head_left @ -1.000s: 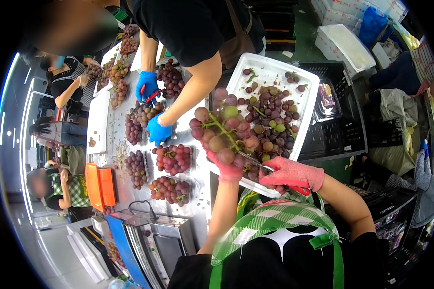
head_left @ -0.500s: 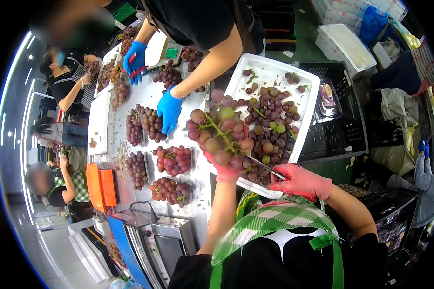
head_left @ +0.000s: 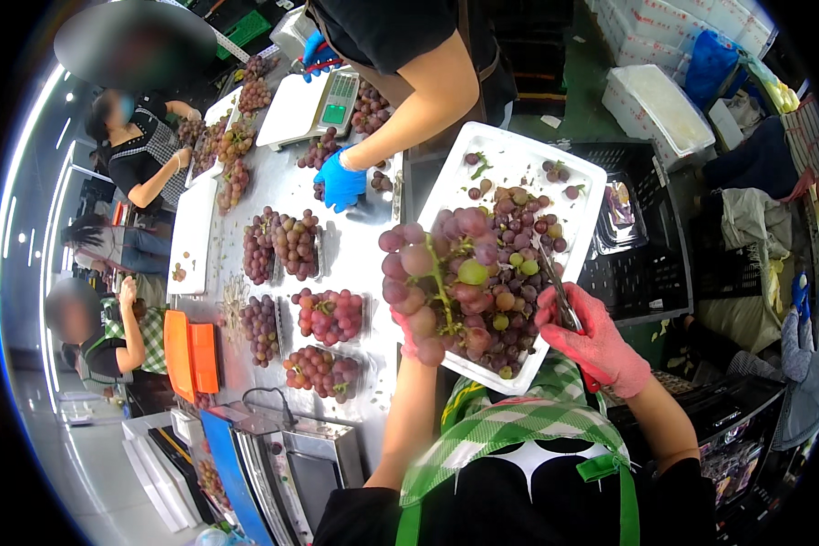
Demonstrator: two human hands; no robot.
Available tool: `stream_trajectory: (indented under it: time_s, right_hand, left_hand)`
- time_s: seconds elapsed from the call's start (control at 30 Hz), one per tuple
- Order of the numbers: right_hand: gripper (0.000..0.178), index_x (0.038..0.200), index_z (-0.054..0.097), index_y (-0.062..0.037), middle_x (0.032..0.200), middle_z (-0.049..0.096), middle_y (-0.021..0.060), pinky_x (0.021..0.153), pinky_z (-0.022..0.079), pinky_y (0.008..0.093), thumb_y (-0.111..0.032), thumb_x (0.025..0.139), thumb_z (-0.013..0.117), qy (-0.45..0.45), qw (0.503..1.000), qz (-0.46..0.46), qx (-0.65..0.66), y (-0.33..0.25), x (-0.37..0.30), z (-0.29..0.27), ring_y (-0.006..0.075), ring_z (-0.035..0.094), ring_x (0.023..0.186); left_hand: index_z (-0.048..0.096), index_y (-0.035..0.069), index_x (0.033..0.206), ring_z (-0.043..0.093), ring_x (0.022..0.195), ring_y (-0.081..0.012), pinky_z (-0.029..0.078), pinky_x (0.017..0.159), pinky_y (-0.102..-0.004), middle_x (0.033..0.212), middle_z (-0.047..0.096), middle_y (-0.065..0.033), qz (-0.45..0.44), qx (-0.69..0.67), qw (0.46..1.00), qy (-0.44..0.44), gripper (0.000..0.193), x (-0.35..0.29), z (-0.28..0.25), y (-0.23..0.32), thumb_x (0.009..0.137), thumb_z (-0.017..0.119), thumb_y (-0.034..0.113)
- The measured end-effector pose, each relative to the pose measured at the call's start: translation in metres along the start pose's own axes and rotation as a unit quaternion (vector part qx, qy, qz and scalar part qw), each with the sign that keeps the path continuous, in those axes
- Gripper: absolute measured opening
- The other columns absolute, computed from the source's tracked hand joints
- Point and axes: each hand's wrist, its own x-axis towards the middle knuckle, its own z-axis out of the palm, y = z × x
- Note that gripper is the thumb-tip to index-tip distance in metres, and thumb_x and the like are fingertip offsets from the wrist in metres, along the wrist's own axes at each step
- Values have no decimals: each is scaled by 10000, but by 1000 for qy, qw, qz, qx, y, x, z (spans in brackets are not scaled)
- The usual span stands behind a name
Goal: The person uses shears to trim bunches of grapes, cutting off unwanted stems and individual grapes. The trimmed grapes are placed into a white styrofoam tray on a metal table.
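My left hand (head_left: 409, 335), in a pink glove, holds up a bunch of grapes (head_left: 441, 278) with a green stem running down its middle. The bunch hides most of the fingers. My right hand (head_left: 599, 338), gloved the same, is closed round red-handled snips (head_left: 566, 308), whose blades point up over the grapes in the tray. Beneath both lies a white foam tray (head_left: 584, 196) with loose grapes and small clusters, mostly purple with a few green ones.
Across the metal table, a co-worker's blue-gloved hand (head_left: 341, 184) is near a small cluster. Packed grape bunches (head_left: 328, 316) stand to the left, beyond them a white scale (head_left: 291, 111) and an orange box (head_left: 191, 355). A black crate (head_left: 642, 273) lies right of the tray.
The bunch has turned and sits closer to the camera. My right hand with the snips has shifted right, blades now raised away from the bunch. The co-worker's hands have moved farther away.
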Motion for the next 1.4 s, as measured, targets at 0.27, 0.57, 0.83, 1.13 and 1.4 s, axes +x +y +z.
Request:
stream_trajectory:
  time_s: [0.27, 0.57, 0.83, 1.13, 1.4]
  right_hand:
    - [361, 1093, 454, -29, 963, 513, 34, 740, 463, 246, -67, 783, 635, 20, 999, -30, -10, 1, 7, 27, 90, 493, 880]
    - [564, 1316, 306, 15, 1221, 457, 75, 834, 417, 232, -50, 818, 561, 14, 989, -89, 115, 7, 20, 41, 90, 461, 976]
    - [545, 1327, 290, -4, 1208, 475, 103, 828, 455, 279, -87, 853, 545, -21, 985, -7, 169, 11, 35, 30, 151, 516, 1018]
    - [501, 1339, 255, -38, 1269, 448, 151, 963, 395, 411, -185, 900, 448, -147, 881, -28, 449, 49, 57, 17, 279, 470, 1154]
    - [582, 1354, 283, -97, 1357, 347, 99, 1029, 300, 422, -360, 856, 425, -184, 849, -39, 494, 60, 56, 9, 260, 348, 1248]
  left_hand:
    - [353, 113, 1280, 474, 999, -214, 434, 820, -329, 1207, 436, -78, -103, 5, 987, 121, 485, -20, -8, 13, 871, 486, 338]
    - [324, 67, 1320, 491, 1035, -178, 452, 828, -280, 1234, 444, -78, -145, 72, 972, 169, 507, -29, -14, 11, 901, 479, 308]
    - [319, 34, 1327, 457, 1102, -218, 369, 947, -314, 1206, 456, -98, -167, 452, 836, 263, 606, -12, 30, 6, 857, 554, 336]
    - [447, 34, 1234, 452, 1098, -338, 376, 926, -386, 1194, 448, -195, -156, 771, 608, 108, 561, 14, 62, 15, 774, 623, 302]
    - [544, 22, 1129, 536, 939, -172, 460, 736, -269, 1089, 528, -110, -143, 676, 710, 140, 393, 20, 100, 25, 754, 628, 101]
